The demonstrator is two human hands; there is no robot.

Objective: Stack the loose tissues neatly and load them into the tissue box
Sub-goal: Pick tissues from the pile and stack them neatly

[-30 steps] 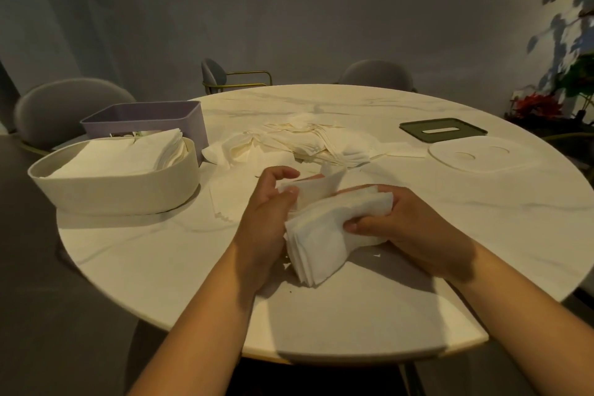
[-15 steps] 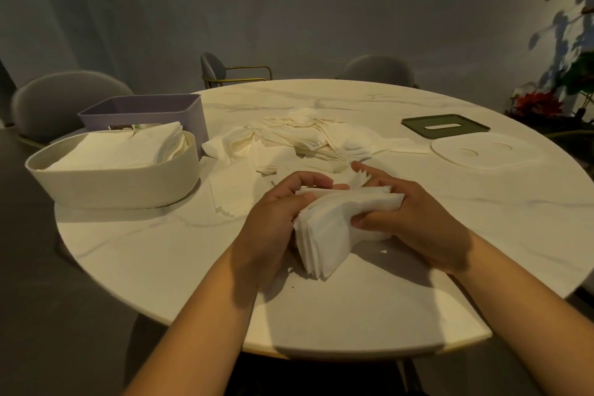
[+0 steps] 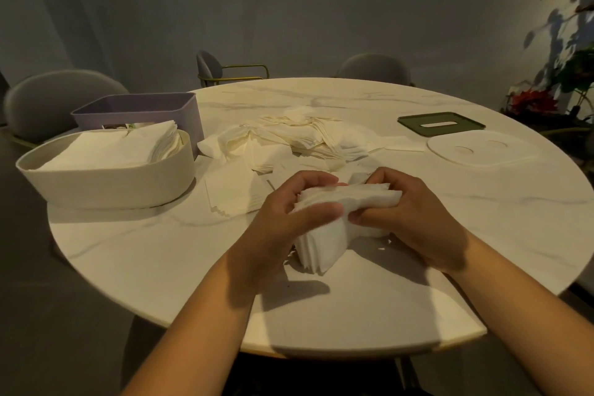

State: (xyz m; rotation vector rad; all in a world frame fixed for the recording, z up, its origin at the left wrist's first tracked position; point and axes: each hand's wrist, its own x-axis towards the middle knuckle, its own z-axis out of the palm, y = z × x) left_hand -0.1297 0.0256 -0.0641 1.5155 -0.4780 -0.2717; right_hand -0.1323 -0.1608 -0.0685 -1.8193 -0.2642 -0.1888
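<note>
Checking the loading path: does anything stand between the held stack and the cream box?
Nothing blocks it. The left hand and right hand grip the stack; only flat loose sheets lie between it and the cream box, which is open-topped and already holds tissues.

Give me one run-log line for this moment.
left hand: grips white paper tissue stack | right hand: grips same stack | cream oval tissue box: tissues inside, unlidded
</note>
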